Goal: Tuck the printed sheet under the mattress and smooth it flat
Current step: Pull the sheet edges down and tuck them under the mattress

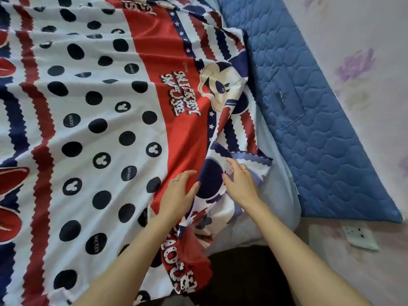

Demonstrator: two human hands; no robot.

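While the sheet [92, 120] lies spread over the bed with its corner bunched by the mattress [280, 191] edge, my left hand [178, 195] presses flat, right hand [240, 184] open-fingered on the folds. Untucked; next I'd guess gather and shove under.

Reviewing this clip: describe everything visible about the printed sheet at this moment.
The printed sheet looks like thin woven cotton, printed with a white field of navy dots, a broad red band with cartoon lettering, a mouse face and red-and-navy zigzag stripes. It lies spread over most of the bed, mildly rippled. Its right edge is bunched and folded back, untucked, exposing the pale mattress beside a blue quilted pad. The left hand rests flat on the red band; the right hand presses the bunched edge. One corner hangs over the near edge.
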